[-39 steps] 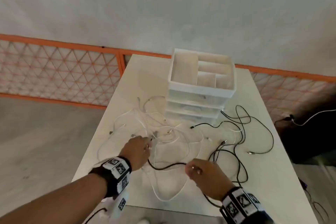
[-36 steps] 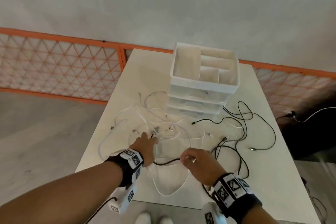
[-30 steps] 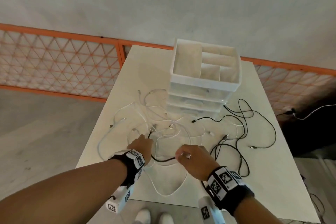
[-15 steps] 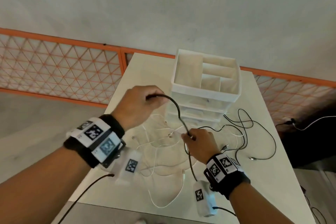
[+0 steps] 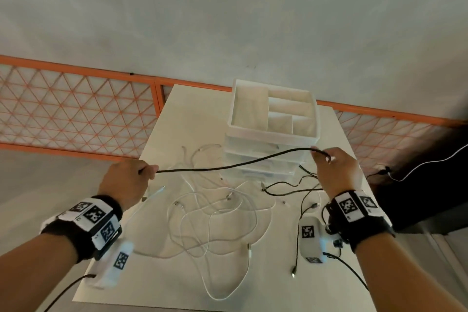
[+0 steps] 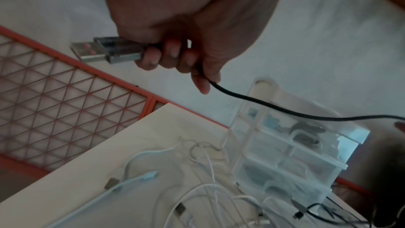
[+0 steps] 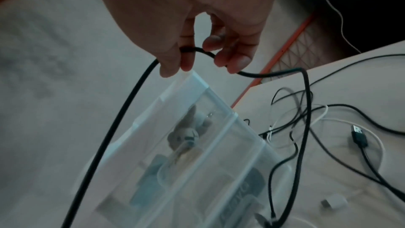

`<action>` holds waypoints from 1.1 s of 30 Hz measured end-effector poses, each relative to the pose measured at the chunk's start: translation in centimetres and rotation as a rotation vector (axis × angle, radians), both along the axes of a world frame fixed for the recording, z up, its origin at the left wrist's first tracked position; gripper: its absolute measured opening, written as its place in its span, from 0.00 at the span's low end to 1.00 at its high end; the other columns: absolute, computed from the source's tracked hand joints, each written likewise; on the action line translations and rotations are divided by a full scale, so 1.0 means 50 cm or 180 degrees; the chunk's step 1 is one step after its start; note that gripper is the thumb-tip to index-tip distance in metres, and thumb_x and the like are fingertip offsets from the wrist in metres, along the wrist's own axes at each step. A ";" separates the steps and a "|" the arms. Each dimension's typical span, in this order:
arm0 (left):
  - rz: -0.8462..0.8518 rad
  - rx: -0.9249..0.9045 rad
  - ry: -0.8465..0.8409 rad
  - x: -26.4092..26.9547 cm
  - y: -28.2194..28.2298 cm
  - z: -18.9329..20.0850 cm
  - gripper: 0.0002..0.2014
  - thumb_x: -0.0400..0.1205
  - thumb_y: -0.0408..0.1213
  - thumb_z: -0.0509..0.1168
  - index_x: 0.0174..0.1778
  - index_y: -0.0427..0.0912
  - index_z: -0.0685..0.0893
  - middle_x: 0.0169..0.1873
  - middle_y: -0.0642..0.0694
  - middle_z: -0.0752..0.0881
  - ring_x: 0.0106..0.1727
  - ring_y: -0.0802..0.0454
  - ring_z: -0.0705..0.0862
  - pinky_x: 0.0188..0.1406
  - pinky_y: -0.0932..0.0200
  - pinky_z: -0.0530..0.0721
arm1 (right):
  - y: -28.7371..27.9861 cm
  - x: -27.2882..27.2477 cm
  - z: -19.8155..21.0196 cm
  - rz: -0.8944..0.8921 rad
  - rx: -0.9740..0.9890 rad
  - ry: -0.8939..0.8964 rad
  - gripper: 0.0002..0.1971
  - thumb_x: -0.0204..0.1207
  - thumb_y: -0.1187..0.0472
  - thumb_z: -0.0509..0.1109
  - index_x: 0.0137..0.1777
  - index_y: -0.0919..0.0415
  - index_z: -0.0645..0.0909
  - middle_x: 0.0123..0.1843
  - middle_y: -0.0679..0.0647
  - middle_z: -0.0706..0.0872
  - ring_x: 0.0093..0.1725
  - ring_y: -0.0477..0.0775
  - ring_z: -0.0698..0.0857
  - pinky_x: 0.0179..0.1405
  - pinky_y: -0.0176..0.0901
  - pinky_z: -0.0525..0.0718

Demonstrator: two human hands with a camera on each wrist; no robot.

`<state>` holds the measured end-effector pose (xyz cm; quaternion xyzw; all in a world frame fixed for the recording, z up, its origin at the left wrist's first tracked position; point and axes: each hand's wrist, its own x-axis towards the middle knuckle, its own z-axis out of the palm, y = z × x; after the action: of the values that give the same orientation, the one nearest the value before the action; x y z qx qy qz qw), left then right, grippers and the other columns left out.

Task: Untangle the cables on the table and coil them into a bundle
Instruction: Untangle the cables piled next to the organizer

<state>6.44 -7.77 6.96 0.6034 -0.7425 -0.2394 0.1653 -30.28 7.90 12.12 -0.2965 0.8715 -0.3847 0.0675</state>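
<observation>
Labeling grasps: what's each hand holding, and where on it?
Both hold one black cable: left hand just behind its USB plug, right hand farther along it.

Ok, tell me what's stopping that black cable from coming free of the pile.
From the right hand the black cable drops into the other black cables beside the drawer unit; whether it is caught there, I cannot tell.

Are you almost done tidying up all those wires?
Not yet. Nothing is coiled so far. The left hand grips one black cable near its USB plug, and the right hand holds it further along, lifted off the table. The white cables and other black cables lie tangled.
</observation>
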 end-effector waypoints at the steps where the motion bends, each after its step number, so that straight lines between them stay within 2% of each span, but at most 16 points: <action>1: 0.0107 0.0065 0.0030 0.004 -0.002 -0.011 0.18 0.87 0.41 0.62 0.29 0.50 0.82 0.39 0.49 0.89 0.36 0.52 0.80 0.40 0.57 0.72 | 0.005 0.003 0.011 -0.0099 -0.0140 -0.0070 0.17 0.79 0.38 0.70 0.46 0.52 0.86 0.33 0.54 0.86 0.42 0.64 0.86 0.38 0.45 0.75; 4: 0.0139 0.0260 0.0053 0.003 0.003 -0.025 0.15 0.88 0.35 0.58 0.35 0.46 0.83 0.44 0.47 0.87 0.42 0.49 0.79 0.43 0.57 0.71 | 0.012 0.039 0.055 0.0163 -0.0705 -0.0332 0.12 0.79 0.39 0.70 0.42 0.44 0.85 0.29 0.51 0.88 0.36 0.55 0.89 0.38 0.48 0.85; 6: 0.0008 0.0416 0.0158 -0.008 0.009 -0.019 0.12 0.87 0.34 0.57 0.43 0.47 0.84 0.47 0.45 0.89 0.44 0.48 0.81 0.43 0.56 0.73 | 0.008 0.079 0.088 0.0704 -0.0928 -0.0430 0.05 0.80 0.50 0.72 0.43 0.42 0.86 0.33 0.47 0.90 0.34 0.47 0.90 0.41 0.48 0.89; 8: -0.0314 0.0628 0.0381 -0.032 0.021 0.008 0.09 0.87 0.36 0.59 0.50 0.49 0.85 0.46 0.47 0.89 0.45 0.50 0.84 0.42 0.55 0.78 | 0.000 0.124 0.111 0.1253 -0.0963 -0.0387 0.10 0.79 0.63 0.73 0.42 0.45 0.89 0.39 0.45 0.92 0.37 0.48 0.90 0.46 0.50 0.90; 10: -0.0765 0.0719 0.0841 -0.067 0.038 0.059 0.08 0.87 0.48 0.61 0.52 0.53 0.84 0.41 0.48 0.89 0.38 0.59 0.84 0.38 0.56 0.79 | -0.007 0.168 0.122 0.1622 -0.0971 -0.0417 0.13 0.79 0.67 0.73 0.42 0.47 0.90 0.41 0.46 0.92 0.40 0.54 0.90 0.49 0.56 0.90; 11: -0.1006 0.0733 0.1115 -0.087 0.053 0.098 0.14 0.85 0.57 0.59 0.54 0.55 0.84 0.40 0.49 0.88 0.35 0.65 0.82 0.37 0.59 0.77 | -0.010 0.187 0.122 0.1767 -0.0958 -0.0433 0.12 0.79 0.67 0.73 0.43 0.47 0.90 0.41 0.47 0.93 0.41 0.55 0.90 0.50 0.58 0.91; 13: -0.1574 0.0796 0.1483 -0.124 0.081 0.169 0.27 0.77 0.73 0.53 0.59 0.60 0.83 0.41 0.55 0.87 0.39 0.69 0.83 0.41 0.65 0.75 | -0.018 0.220 0.121 0.1935 -0.0923 -0.0476 0.09 0.80 0.64 0.74 0.44 0.48 0.91 0.40 0.47 0.92 0.41 0.58 0.89 0.49 0.62 0.90; 16: -0.2210 0.0704 0.1389 -0.184 0.124 0.227 0.23 0.68 0.72 0.67 0.55 0.69 0.82 0.38 0.70 0.83 0.42 0.70 0.80 0.39 0.74 0.72 | -0.038 0.239 0.125 0.1985 -0.0962 -0.0524 0.09 0.79 0.63 0.74 0.44 0.48 0.91 0.41 0.48 0.93 0.43 0.54 0.91 0.50 0.61 0.90; 18: -0.1972 0.0473 0.1274 -0.216 0.143 0.225 0.16 0.68 0.65 0.75 0.47 0.64 0.87 0.30 0.72 0.81 0.36 0.70 0.78 0.33 0.73 0.69 | -0.050 0.222 0.126 0.1873 -0.1074 -0.0557 0.12 0.78 0.67 0.74 0.43 0.47 0.91 0.41 0.49 0.93 0.43 0.54 0.91 0.51 0.57 0.91; 21: -0.1357 0.0159 0.1515 -0.236 0.140 0.206 0.02 0.77 0.45 0.74 0.40 0.54 0.92 0.20 0.67 0.80 0.25 0.67 0.76 0.27 0.74 0.66 | -0.050 0.170 0.117 0.1640 -0.1079 -0.0468 0.09 0.78 0.63 0.76 0.42 0.48 0.92 0.27 0.45 0.86 0.27 0.47 0.78 0.31 0.40 0.79; 22: -0.1199 0.0131 0.1674 -0.233 0.133 0.201 0.04 0.79 0.40 0.72 0.40 0.53 0.92 0.21 0.63 0.82 0.23 0.64 0.75 0.26 0.73 0.66 | -0.043 0.154 0.107 0.1617 -0.0902 -0.0389 0.07 0.78 0.58 0.76 0.40 0.49 0.91 0.21 0.42 0.80 0.23 0.43 0.73 0.28 0.34 0.74; 24: -0.0929 0.0082 0.1986 -0.221 0.116 0.202 0.07 0.80 0.37 0.71 0.41 0.53 0.93 0.26 0.53 0.86 0.26 0.61 0.74 0.29 0.69 0.70 | -0.031 0.122 0.070 0.1541 -0.0322 -0.0182 0.11 0.78 0.48 0.76 0.35 0.49 0.88 0.17 0.41 0.75 0.21 0.43 0.71 0.28 0.35 0.70; 26: -0.0747 -0.0065 0.2111 -0.208 0.104 0.211 0.08 0.81 0.37 0.71 0.42 0.55 0.92 0.26 0.59 0.86 0.29 0.63 0.76 0.32 0.73 0.71 | -0.022 0.089 0.017 0.1403 0.0300 -0.0073 0.12 0.76 0.45 0.76 0.34 0.49 0.86 0.21 0.41 0.80 0.28 0.44 0.79 0.32 0.39 0.73; 28: -0.0412 -0.0270 0.2258 -0.194 0.089 0.221 0.10 0.82 0.36 0.71 0.43 0.59 0.89 0.28 0.68 0.85 0.33 0.66 0.77 0.36 0.75 0.73 | -0.015 0.051 -0.049 0.1239 0.0801 0.0050 0.12 0.77 0.48 0.74 0.33 0.47 0.82 0.29 0.43 0.83 0.37 0.52 0.83 0.36 0.41 0.75; 31: 0.0268 -0.0461 0.2651 -0.165 0.053 0.234 0.06 0.82 0.40 0.71 0.45 0.56 0.91 0.40 0.61 0.90 0.41 0.63 0.82 0.42 0.70 0.78 | 0.009 0.000 -0.134 0.0970 0.1215 -0.0064 0.16 0.80 0.49 0.70 0.33 0.55 0.81 0.32 0.49 0.85 0.41 0.58 0.85 0.41 0.45 0.79; 33: 0.0601 -0.0440 0.2734 -0.143 0.035 0.238 0.03 0.81 0.42 0.72 0.46 0.51 0.92 0.37 0.55 0.89 0.35 0.59 0.80 0.35 0.67 0.76 | 0.025 -0.024 -0.168 0.0929 0.1311 -0.0138 0.19 0.82 0.47 0.67 0.34 0.59 0.82 0.33 0.53 0.87 0.43 0.61 0.88 0.44 0.46 0.81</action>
<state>-0.70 -6.02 18.85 0.5018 -0.5624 -0.4020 0.5199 -31.46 9.14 3.74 -0.3908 0.8778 -0.1915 0.1999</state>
